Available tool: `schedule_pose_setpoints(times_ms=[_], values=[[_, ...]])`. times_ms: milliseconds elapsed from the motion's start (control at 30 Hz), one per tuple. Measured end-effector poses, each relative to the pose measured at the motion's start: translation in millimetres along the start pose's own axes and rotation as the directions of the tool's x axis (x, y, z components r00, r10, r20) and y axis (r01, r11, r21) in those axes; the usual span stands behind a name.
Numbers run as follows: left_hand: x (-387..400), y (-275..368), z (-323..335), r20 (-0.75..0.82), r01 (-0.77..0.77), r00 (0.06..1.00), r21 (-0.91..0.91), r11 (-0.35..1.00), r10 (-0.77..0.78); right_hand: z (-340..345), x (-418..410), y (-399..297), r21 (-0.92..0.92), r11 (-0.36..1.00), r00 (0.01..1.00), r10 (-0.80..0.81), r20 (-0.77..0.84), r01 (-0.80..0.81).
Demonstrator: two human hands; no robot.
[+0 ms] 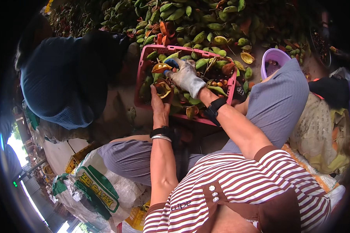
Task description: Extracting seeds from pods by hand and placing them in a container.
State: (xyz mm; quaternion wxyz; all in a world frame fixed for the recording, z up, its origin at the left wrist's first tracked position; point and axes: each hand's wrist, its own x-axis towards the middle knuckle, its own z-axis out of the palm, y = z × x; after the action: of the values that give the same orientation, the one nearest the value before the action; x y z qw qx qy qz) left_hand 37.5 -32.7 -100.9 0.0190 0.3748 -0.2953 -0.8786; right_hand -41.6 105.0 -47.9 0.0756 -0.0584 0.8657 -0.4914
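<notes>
A pink plastic basket (231, 84) stands before me, filled with green and yellowish seed pods (202, 63). My right hand (186, 75), in a pale knit glove with blue fingertips, grips a split orange-yellow pod (160, 68) with pale seeds showing inside. Just below it, my bare left hand (160, 106) holds an opened, hollow-looking pod (164, 91) at the basket's near left. Its fingers are partly hidden behind the pod. Loose brown seeds (219, 84) lie among the pods on the basket's right side.
Beyond the basket spreads a large heap of pods (178, 14). A purple bucket (265, 65) with some dark seeds stands beside my right knee. Another person in blue clothing (55, 78) is close on the left. Woven sacks (128, 189) (309, 131) flank me, with a yellow crate (137, 218) at lower left.
</notes>
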Motion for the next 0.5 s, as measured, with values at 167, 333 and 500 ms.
schedule_pose_setpoints(times_ms=[167, 333, 500], values=[[-1.3, 6.5, 21.1, 0.302, -0.046, 0.949, -0.138, 0.989, 0.087, 9.8, -23.8, -6.9, -0.304, 0.927, 0.974, -0.189, 0.128, 0.220], [-10.7, 18.3, 19.8, -0.073, -0.240, 0.966, 0.103, 0.965, 0.248, 19.8, -28.5, -13.5, -0.136, 0.916, 0.911, -0.341, 0.234, 0.377], [-41.8, 61.3, 52.0, -0.050, -0.475, 0.866, 0.226, 0.851, 0.497, 2.8, -6.4, 7.1, 0.821, 0.490, 0.924, -0.075, 0.374, -0.293]])
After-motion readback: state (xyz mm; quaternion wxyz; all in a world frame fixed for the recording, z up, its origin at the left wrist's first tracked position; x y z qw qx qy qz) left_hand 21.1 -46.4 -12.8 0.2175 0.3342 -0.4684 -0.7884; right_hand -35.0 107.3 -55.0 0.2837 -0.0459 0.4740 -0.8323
